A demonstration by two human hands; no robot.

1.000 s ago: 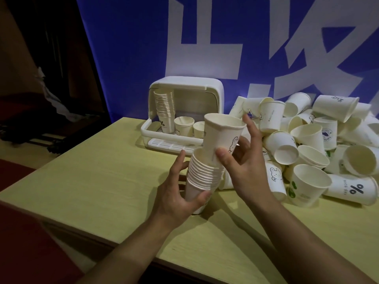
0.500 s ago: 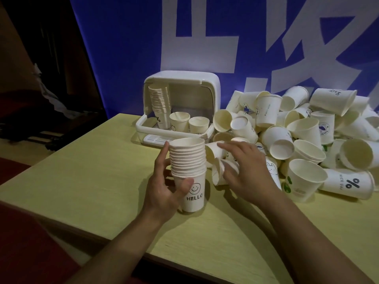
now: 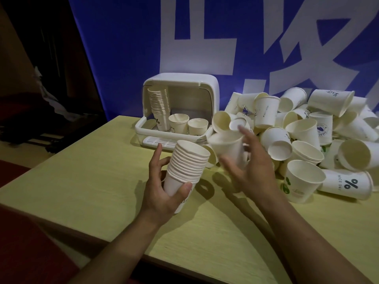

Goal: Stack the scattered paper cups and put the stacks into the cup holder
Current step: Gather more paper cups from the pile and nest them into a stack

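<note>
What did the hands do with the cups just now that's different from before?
The left hand lifted the stack of cups off the table and tilted it toward the right. The right hand, which was reaching into the pile, took hold of a single cup and is bringing it to the stack. The cup holder and its cups stayed as they were.

A toppled paper cup (image 3: 346, 184) reads "NICE DAY" beside a "%" sign.
</note>
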